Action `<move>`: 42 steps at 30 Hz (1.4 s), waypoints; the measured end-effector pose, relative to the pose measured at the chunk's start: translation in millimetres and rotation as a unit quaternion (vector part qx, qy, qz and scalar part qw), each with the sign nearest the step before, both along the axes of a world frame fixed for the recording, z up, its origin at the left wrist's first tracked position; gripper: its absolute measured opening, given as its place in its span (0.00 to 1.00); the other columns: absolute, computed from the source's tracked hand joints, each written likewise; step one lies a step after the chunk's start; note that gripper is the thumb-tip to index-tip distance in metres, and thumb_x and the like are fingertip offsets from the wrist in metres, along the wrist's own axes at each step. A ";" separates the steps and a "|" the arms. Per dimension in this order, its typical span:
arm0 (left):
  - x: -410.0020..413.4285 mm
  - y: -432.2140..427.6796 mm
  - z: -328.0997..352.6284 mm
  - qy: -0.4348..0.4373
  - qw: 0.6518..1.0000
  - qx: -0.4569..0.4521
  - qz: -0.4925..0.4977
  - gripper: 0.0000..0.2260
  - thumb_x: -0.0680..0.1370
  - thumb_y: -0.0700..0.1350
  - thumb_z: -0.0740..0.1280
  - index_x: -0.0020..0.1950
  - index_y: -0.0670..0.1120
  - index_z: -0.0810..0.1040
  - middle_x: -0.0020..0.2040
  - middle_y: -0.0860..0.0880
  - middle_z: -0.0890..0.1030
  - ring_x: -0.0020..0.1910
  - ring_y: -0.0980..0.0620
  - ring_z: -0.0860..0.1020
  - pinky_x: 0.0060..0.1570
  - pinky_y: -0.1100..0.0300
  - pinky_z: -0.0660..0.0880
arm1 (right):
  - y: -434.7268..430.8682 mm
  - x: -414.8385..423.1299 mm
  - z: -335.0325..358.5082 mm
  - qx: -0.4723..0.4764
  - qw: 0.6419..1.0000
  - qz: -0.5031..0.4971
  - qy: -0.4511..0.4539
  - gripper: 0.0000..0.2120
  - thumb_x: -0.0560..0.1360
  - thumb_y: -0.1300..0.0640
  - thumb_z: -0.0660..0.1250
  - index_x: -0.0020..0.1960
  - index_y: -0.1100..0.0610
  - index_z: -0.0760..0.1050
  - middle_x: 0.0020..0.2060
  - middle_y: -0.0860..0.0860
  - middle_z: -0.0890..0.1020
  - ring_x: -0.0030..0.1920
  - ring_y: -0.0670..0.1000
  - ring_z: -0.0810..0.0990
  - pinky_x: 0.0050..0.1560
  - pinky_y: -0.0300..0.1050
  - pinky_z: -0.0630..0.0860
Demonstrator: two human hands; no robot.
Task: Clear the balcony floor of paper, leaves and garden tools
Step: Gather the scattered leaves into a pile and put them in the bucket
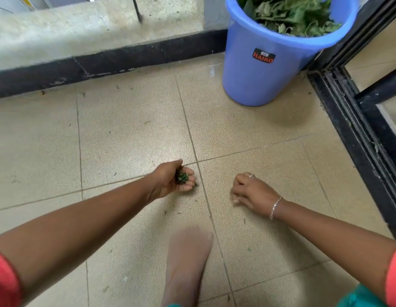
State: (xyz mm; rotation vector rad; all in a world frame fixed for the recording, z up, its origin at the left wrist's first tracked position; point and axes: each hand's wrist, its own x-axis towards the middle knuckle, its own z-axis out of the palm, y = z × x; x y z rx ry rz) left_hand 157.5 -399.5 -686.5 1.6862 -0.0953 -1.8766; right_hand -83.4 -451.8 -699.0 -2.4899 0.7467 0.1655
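Both hands are held low over the beige tiled balcony floor [126, 134]. The left hand [168, 181] is turned palm up and cupped, and a small heap of torn green leaf pieces [181, 177] is held in it by the curled fingers. The right hand [250, 193] is seen at three o'clock from the left hand, a little apart, with its back turned up and its fingers [236, 193] bent down towards the tile. These fingers are blurred, so it cannot be told whether something is pinched by them or whether the floor is touched. A thin silver bracelet [275, 207] is worn on the right wrist and a ring [250, 175] on one finger.

A round blue plastic bucket [259, 85] is placed at one o'clock in the view, in the corner between the black skirting strip [104, 63] and the black metal door frame [358, 134]. It stands upright and is filled close to the rim with wilted green leaves [292, 16]. A black and red label [264, 56] with the word HAIKO is stuck on its wall.

Small dark leaf scraps [166, 212] are scattered on the tiles, some at six o'clock from the left hand, others at eleven o'clock near the skirting. A foot in a pale sock [186, 262] is set on the floor at six o'clock, between the two forearms.
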 end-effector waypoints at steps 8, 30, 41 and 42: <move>-38.7 -18.7 38.7 0.103 0.993 -0.029 0.051 0.20 0.84 0.47 0.49 0.47 0.36 0.74 0.33 0.41 0.80 0.29 0.48 0.80 0.30 0.59 0.80 | -8.1 72.4 75.3 0.102 0.962 -0.202 -0.152 0.06 0.72 0.63 0.68 0.47 0.57 0.83 0.35 0.41 0.68 0.43 0.47 0.71 0.44 0.37 0.69; -66.4 -255.6 293.7 -0.063 0.945 -0.292 0.129 0.17 0.83 0.40 0.47 0.36 0.41 0.65 0.34 0.44 0.67 0.32 0.50 0.67 0.35 0.58 0.68 | -50.0 -4.8 107.5 0.195 0.875 -0.409 -0.172 0.14 0.71 0.59 0.70 0.34 0.43 0.71 0.21 0.36 0.73 0.25 0.39 0.69 0.37 0.35 0.67; -117.4 -210.0 327.7 -0.283 0.900 -0.326 -0.058 0.21 0.83 0.52 0.52 0.64 0.38 0.74 0.70 0.40 0.67 0.69 0.44 0.65 0.62 0.54 0.60 | -54.1 -13.5 135.2 0.173 0.899 -0.384 -0.123 0.13 0.73 0.53 0.68 0.35 0.42 0.67 0.26 0.46 0.70 0.29 0.40 0.67 0.33 0.33 0.64; -122.2 -196.1 333.5 -0.287 0.899 -0.327 -0.052 0.21 0.83 0.52 0.52 0.63 0.39 0.75 0.70 0.40 0.68 0.69 0.44 0.65 0.60 0.54 0.61 | -55.6 -13.6 140.3 0.175 0.895 -0.386 -0.136 0.14 0.73 0.54 0.69 0.33 0.42 0.68 0.24 0.46 0.70 0.28 0.40 0.67 0.33 0.34 0.64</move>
